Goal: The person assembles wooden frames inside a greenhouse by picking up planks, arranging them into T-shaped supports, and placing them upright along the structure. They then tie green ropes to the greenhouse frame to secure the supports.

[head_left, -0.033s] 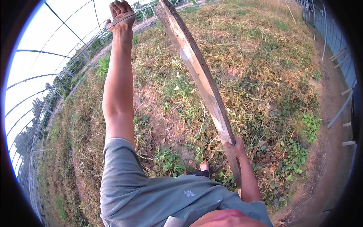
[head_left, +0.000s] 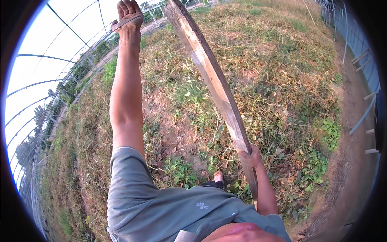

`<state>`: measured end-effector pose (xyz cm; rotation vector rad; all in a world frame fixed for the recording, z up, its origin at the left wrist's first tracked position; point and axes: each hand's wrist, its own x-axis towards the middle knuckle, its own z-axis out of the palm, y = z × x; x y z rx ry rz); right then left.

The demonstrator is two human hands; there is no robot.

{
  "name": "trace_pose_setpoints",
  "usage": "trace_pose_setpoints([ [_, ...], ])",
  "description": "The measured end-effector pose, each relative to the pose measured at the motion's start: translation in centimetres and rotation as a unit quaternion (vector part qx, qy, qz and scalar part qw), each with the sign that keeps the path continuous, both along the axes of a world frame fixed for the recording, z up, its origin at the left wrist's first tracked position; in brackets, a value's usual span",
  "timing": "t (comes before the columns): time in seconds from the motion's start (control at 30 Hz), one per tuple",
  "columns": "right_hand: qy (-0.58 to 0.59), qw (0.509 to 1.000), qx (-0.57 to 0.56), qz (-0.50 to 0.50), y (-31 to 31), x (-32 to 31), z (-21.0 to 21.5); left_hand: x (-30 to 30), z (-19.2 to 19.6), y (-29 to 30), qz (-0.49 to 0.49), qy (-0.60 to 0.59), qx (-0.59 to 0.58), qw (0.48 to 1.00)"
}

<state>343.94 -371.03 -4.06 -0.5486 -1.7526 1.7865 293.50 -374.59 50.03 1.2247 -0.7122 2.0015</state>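
Grey-green shirt (head_left: 161, 211) — small pale emblem (head_left: 202, 205); right fingers (head_left: 244, 155) grip wooden plank (head_left: 217, 86).

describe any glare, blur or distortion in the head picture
Head view, left: the sky is washed out to near white, with a bluish fringe along the round border; head view, middle: the wooden plank looks bowed, perhaps partly from the fisheye lens; head view, lower right: the bare soil looks smeared and soft.
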Motion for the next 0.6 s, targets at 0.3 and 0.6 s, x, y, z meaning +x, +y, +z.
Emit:
trace_pose_setpoints([
  [0.3,-0.107,0.917,0.308,-0.230,-3.6,-2.6,-0.6,11.1,-12.3,5.2,0.710,0.152,-0.436,0.532],
  [0.6,-0.203,0.916,0.281,-0.201,-5.2,-6.5,-0.8,6.0,-15.1,5.5,0.569,0.082,-0.524,0.628],
])
